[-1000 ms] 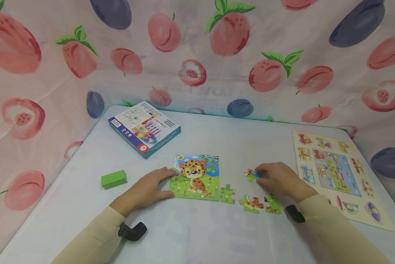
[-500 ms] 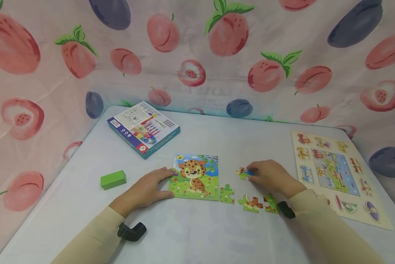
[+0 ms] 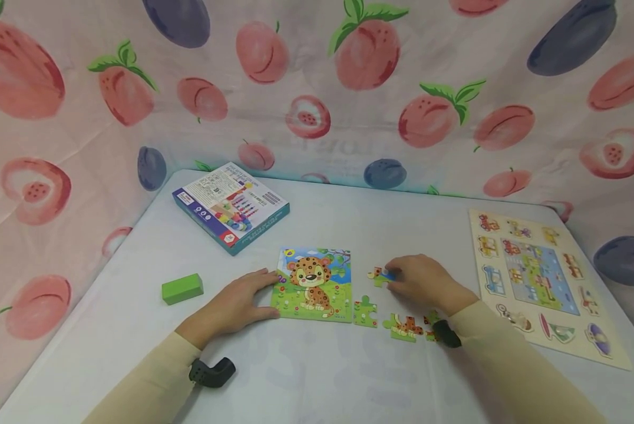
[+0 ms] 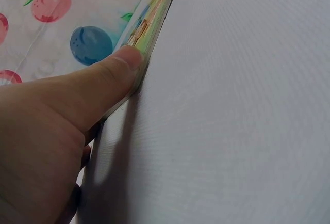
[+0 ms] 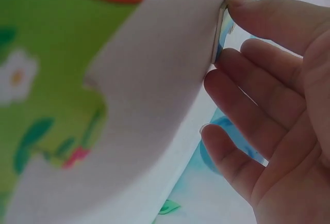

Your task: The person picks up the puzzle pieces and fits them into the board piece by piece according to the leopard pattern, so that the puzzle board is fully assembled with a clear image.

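Note:
A square leopard picture board [image 3: 310,285] lies flat on the white table. My left hand [image 3: 233,306] rests at its left side, thumb extended onto the near left corner and fingertips touching the left edge. In the left wrist view the thumb [image 4: 108,77] presses the board's rim. My right hand [image 3: 425,282] pinches a jigsaw piece [image 3: 377,274] between thumb and index finger, right of the board; the piece has leopard spots, blue and green. Nearer to me lie a green jigsaw piece [image 3: 366,312], a leopard-paw piece [image 3: 403,327] and another piece [image 3: 431,325], partly hidden by the black wrist device.
A green block [image 3: 182,288] lies left of my left hand. Behind it is a flat boxed set [image 3: 232,206]. At the right lies a pegboard-style vehicle puzzle [image 3: 547,282], partly behind my right sleeve. A fruit-print curtain [image 3: 338,135] hangs along the back.
My right hand has moved left with the jigsaw piece, closer to the leopard board. The wrist device now covers part of the rightmost loose piece. My left hand has stayed in place.

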Tool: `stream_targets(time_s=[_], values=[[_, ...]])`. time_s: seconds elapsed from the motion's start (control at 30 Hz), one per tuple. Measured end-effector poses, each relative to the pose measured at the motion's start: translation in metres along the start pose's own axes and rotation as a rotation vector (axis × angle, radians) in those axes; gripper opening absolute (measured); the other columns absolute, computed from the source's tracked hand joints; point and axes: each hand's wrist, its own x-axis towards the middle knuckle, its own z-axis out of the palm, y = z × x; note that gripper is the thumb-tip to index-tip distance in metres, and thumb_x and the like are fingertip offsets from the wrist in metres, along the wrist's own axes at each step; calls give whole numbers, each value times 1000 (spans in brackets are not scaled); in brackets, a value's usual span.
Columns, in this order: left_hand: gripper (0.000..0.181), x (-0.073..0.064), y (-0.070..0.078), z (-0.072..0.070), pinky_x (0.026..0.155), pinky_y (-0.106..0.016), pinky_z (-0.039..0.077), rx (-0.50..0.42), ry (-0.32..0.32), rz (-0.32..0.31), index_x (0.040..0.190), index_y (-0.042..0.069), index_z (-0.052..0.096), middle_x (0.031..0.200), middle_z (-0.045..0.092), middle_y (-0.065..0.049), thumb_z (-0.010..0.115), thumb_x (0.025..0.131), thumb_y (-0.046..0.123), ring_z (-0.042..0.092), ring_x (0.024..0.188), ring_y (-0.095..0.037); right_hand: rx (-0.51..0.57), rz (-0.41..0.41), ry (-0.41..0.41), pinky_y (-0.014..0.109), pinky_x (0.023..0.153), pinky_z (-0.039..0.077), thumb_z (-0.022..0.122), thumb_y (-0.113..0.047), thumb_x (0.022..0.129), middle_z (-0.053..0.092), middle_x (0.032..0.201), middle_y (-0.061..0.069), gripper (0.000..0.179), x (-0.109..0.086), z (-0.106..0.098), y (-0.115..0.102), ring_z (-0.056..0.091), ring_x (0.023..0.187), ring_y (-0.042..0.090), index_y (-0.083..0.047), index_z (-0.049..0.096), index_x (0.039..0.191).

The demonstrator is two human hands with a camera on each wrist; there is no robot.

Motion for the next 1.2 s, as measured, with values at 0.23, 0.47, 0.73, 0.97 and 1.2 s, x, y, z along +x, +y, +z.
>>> stream_targets(time_s=[0.23,0.47,0.73,0.97,1.2], values=[[67,0,0,1,116,-53,32,1,2,-6,144,11,54,152,46,-10,79,87,35,34,145,-33,23,-17,-9,54,104,45,75,-22,89,69,122,12,40,0,-1,-11,59,119,36,-2,68,123],[68,0,1,0,116,-54,32,5,-3,-14,145,10,53,153,45,-10,79,87,35,34,144,-33,28,-34,-12,53,105,46,74,-22,90,68,122,10,40,1,-2,-23,60,119,33,-3,68,124],[69,0,1,0,116,-54,31,4,-3,-17,145,9,53,153,45,-10,79,87,35,34,145,-33,38,-85,-18,51,104,46,70,-21,90,68,122,9,38,5,-1,-38,59,118,32,-4,68,124],[68,0,1,1,116,-54,32,5,2,-15,145,10,53,153,45,-9,79,87,35,34,145,-33,30,-114,-34,50,104,47,70,-23,91,69,122,8,39,11,1,-49,60,117,29,-4,68,125],[67,-1,2,0,116,-54,31,-1,2,-9,145,11,53,153,45,-9,79,87,36,33,145,-33,18,-135,-25,48,102,48,70,-22,91,69,121,7,37,16,4,-56,61,114,27,-5,69,124]])
